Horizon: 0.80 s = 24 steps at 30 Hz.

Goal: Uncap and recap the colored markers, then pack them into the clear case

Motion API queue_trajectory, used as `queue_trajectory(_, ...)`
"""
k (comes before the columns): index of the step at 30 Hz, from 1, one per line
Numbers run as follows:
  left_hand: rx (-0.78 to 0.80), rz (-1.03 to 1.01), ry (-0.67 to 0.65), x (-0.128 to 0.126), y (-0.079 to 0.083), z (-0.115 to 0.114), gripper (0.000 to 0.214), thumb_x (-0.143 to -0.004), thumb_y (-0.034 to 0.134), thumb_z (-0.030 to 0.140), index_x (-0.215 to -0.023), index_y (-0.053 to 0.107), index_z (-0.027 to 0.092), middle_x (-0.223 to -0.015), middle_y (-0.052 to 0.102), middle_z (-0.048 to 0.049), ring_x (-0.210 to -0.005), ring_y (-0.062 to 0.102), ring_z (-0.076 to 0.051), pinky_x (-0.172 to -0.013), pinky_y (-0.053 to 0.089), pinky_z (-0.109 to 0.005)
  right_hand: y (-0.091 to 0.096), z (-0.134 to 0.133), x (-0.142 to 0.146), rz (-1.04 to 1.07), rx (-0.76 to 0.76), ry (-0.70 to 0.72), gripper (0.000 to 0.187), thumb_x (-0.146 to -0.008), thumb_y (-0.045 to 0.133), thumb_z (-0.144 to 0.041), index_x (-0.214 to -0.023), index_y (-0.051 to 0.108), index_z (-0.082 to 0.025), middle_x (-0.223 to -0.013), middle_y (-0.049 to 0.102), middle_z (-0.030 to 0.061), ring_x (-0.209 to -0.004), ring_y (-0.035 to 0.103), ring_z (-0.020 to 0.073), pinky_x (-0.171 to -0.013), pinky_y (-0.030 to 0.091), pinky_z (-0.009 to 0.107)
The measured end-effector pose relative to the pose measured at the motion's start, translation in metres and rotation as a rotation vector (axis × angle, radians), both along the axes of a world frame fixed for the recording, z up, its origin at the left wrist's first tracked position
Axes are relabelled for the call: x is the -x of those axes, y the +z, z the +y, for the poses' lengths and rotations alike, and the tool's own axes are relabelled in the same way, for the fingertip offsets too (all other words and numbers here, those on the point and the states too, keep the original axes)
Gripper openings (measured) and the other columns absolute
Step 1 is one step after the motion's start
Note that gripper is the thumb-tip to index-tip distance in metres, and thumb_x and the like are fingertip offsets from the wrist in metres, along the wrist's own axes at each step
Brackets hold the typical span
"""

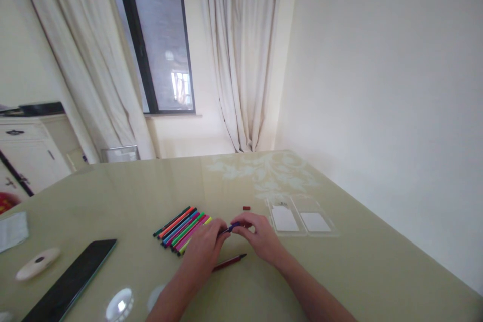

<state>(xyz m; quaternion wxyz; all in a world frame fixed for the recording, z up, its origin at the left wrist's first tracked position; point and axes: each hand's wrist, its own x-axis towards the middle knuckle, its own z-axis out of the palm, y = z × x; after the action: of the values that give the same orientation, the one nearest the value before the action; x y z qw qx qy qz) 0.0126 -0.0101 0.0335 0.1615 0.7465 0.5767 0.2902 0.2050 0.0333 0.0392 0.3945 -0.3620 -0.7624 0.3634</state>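
Observation:
Above the table, my left hand point(206, 239) is closed around the barrel of a dark blue felt-tip pen point(228, 230). The fingertips of my right hand point(260, 234) pinch its blue cap end; whether cap and barrel are apart I cannot tell. A row of several coloured felt-tip pens point(181, 226) lies side by side just left of my left hand, which hides some of their ends. Below my hands lies a dark red pen point(230, 262) without a cap, its dark tip pointing right. A small red cap point(246, 208) rests beyond my fingers.
An open clear plastic case point(302, 216) with white inserts lies to the right. On the left are a black tablet point(75, 282), an oval white object point(38, 263) and a folded white cloth or paper point(13, 231). A shiny round object point(119, 304) sits near the front edge.

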Motion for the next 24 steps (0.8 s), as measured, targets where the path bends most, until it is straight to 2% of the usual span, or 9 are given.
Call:
queue_trajectory(3, 0.044, -0.138, -0.021, -0.004, 0.001, 0.001, 0.02, -0.1, 0.044, 0.04, -0.098, 0.056, 0.025, -0.097, 0.071, -0.0042, -0.091, 0.066, -0.024, -0.08, 0.047, -0.034, 0.005, 0.007, -0.007, 0.072, 0.06, 0.003, 0.012, -0.087, 0.07, -0.032, -0.091, 0.079, -0.024, -0.084, 0.077, 0.0013, -0.079, 0.069, 0.0189, -0.073, 0.05, 0.029)
queue_trajectory(5, 0.049, -0.205, -0.007, 0.002, 0.0, 0.004, 0.021, -0.1, 0.043, 0.042, -0.098, 0.056, 0.025, -0.096, 0.071, -0.0037, -0.09, 0.066, -0.023, -0.08, 0.048, -0.034, 0.006, 0.019, -0.023, 0.165, 0.086, -0.053, 0.014, -0.085, 0.071, -0.035, -0.09, 0.08, -0.024, -0.081, 0.076, 0.0016, -0.076, 0.067, 0.0187, -0.071, 0.05, 0.03)
queue_trajectory(9, -0.005, -0.252, 0.084, 0.027, -0.001, 0.013, 0.027, -0.098, 0.046, 0.047, -0.096, 0.058, 0.023, -0.09, 0.071, -0.0035, -0.085, 0.066, -0.023, -0.077, 0.049, -0.034, 0.004, 0.046, -0.063, 0.467, 0.084, -0.332, 0.025, -0.078, 0.078, -0.042, -0.093, 0.079, -0.022, -0.079, 0.075, 0.0037, -0.074, 0.063, 0.0187, -0.072, 0.049, 0.032)
queue_trajectory(12, -0.003, -0.245, 0.095, 0.036, -0.003, 0.015, 0.03, -0.096, 0.049, 0.049, -0.096, 0.062, 0.023, -0.086, 0.07, -0.0033, -0.08, 0.065, -0.023, -0.072, 0.05, -0.034, 0.001, 0.053, -0.076, 0.592, 0.136, -0.319, 0.026, -0.073, 0.083, -0.039, -0.091, 0.078, -0.022, -0.08, 0.074, 0.0035, -0.076, 0.063, 0.0182, -0.07, 0.048, 0.03)
queue_trajectory(15, 0.018, -0.195, -0.014, 0.028, -0.005, 0.012, 0.024, -0.096, 0.051, 0.043, -0.096, 0.064, 0.023, -0.092, 0.07, -0.0046, -0.086, 0.065, -0.022, -0.078, 0.05, -0.035, -0.001, 0.049, -0.07, 0.636, 0.16, -0.247, 0.022, -0.071, 0.085, -0.033, -0.09, 0.077, -0.024, -0.089, 0.076, 0.003, -0.081, 0.065, 0.0179, -0.075, 0.05, 0.03)
queue_trajectory(18, 0.047, -0.131, -0.086, 0.015, -0.004, 0.006, 0.02, -0.095, 0.052, 0.035, -0.093, 0.066, 0.022, -0.094, 0.069, -0.0056, -0.089, 0.064, -0.023, -0.081, 0.05, -0.035, 0.001, 0.044, -0.063, 0.608, 0.157, -0.2, 0.022, -0.074, 0.084, -0.032, -0.092, 0.076, -0.025, -0.096, 0.078, 0.0031, -0.093, 0.069, 0.0204, -0.086, 0.051, 0.034)
queue_trajectory(20, 0.071, -0.106, -0.081, 0.01, -0.004, 0.005, 0.018, -0.093, 0.053, 0.033, -0.093, 0.067, 0.022, -0.093, 0.069, -0.0058, -0.088, 0.064, -0.022, -0.08, 0.049, -0.035, 0.002, 0.041, -0.061, 0.528, 0.147, -0.186, 0.021, -0.077, 0.082, -0.034, -0.095, 0.075, -0.025, -0.097, 0.078, 0.0036, -0.094, 0.07, 0.0217, -0.087, 0.052, 0.036)
queue_trajectory(22, 0.096, -0.086, -0.07, 0.01, -0.005, 0.005, 0.017, -0.092, 0.054, 0.031, -0.093, 0.068, 0.021, -0.094, 0.069, -0.0058, -0.089, 0.064, -0.022, -0.08, 0.049, -0.035, 0.001, 0.039, -0.058, 0.34, 0.092, -0.194, 0.017, -0.082, 0.077, -0.034, -0.096, 0.075, -0.025, -0.096, 0.078, 0.0041, -0.091, 0.07, 0.022, -0.082, 0.053, 0.035)
queue_trajectory(24, 0.125, -0.067, -0.068, 0.011, -0.007, 0.006, 0.018, -0.091, 0.055, 0.031, -0.092, 0.069, 0.021, -0.094, 0.069, -0.0059, -0.088, 0.064, -0.022, -0.08, 0.048, -0.034, -0.003, 0.035, -0.052, 0.078, -0.028, -0.223, 0.01, -0.085, 0.073, -0.028, -0.093, 0.076, -0.024, -0.093, 0.077, 0.0042, -0.089, 0.069, 0.0221, -0.08, 0.052, 0.035)
